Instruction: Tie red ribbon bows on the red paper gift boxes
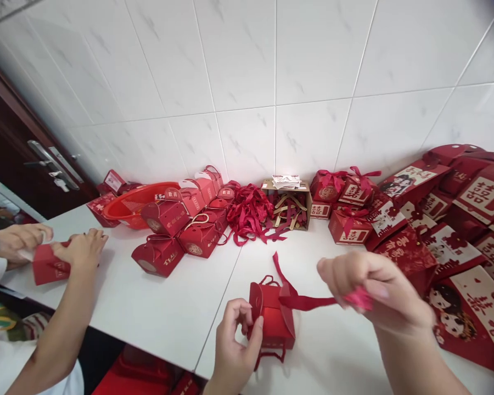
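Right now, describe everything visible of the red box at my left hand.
The red box looks like folded card, with curved end flaps and thin cords at front and back. It rests on the white table, its left end held by your left hand. A red ribbon stretches from its right side to your right hand.

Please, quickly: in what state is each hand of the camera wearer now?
Left hand: half closed, holding the red box at its left end.
Right hand: closed, holding the red ribbon that stretches from the box.
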`<act>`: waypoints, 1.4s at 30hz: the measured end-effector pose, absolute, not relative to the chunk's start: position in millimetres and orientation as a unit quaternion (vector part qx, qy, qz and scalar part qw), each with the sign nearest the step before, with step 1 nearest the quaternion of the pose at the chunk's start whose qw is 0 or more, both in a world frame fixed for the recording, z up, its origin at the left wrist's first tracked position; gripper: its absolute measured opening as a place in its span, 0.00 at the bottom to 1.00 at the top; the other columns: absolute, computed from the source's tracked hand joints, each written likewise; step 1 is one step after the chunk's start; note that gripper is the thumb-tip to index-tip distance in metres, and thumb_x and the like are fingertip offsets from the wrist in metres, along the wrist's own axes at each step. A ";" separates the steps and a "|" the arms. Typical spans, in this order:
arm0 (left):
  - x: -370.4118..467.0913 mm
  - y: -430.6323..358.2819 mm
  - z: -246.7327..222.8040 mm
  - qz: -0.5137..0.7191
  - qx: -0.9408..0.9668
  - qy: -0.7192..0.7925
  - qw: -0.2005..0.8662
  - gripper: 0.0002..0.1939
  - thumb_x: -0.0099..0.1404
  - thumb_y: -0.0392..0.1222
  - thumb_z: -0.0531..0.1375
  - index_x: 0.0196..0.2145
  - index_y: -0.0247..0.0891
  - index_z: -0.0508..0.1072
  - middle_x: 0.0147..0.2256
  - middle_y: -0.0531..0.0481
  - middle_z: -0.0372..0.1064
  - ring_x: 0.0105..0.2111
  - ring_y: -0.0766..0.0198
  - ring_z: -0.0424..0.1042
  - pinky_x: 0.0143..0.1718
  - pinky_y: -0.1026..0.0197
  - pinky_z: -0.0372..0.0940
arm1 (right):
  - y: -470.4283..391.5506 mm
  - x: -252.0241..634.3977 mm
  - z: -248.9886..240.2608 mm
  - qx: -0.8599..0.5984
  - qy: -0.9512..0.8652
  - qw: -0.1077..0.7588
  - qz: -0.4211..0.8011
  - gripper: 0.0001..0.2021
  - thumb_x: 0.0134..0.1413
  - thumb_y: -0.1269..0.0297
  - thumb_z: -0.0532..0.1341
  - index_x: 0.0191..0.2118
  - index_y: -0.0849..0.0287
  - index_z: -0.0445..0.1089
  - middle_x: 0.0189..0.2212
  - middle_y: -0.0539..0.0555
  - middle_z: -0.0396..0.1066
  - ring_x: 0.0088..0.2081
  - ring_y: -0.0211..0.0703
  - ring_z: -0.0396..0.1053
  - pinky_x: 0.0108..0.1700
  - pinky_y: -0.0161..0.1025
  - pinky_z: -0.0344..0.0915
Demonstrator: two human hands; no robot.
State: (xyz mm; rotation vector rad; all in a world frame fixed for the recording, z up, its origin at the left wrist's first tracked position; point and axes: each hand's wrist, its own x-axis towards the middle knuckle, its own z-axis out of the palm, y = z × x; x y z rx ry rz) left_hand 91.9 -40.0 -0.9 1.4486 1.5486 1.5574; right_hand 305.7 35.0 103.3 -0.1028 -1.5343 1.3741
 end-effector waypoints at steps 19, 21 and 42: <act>91.6 -40.1 -7.0 0.654 0.383 0.527 0.384 0.17 0.61 0.52 0.59 0.42 0.42 0.60 0.25 0.57 0.57 0.23 0.68 0.57 0.27 0.65 0.56 | 50.2 220.8 40.8 -0.324 -0.814 0.242 0.418 0.09 0.58 0.66 0.58 0.27 0.57 0.71 0.45 0.54 0.67 0.49 0.46 0.65 0.52 0.45 0.60; 88.0 -36.8 -4.2 0.650 0.384 0.512 0.410 0.16 0.63 0.54 0.56 0.42 0.42 0.60 0.23 0.58 0.55 0.22 0.68 0.55 0.27 0.66 0.56 | 49.6 219.7 39.9 -0.325 -0.818 0.242 0.408 0.08 0.57 0.67 0.58 0.27 0.57 0.71 0.44 0.54 0.67 0.47 0.46 0.66 0.51 0.45 0.61; 4.4 -30.6 -18.1 0.244 0.544 0.802 0.034 0.06 0.59 0.41 0.54 0.29 0.40 0.71 0.34 0.43 0.67 0.38 0.49 0.65 0.36 0.53 0.58 | 43.5 299.6 23.1 -0.343 -0.799 0.277 0.408 0.13 0.59 0.57 0.59 0.48 0.53 0.64 0.47 0.55 0.66 0.51 0.47 0.64 0.55 0.45 0.61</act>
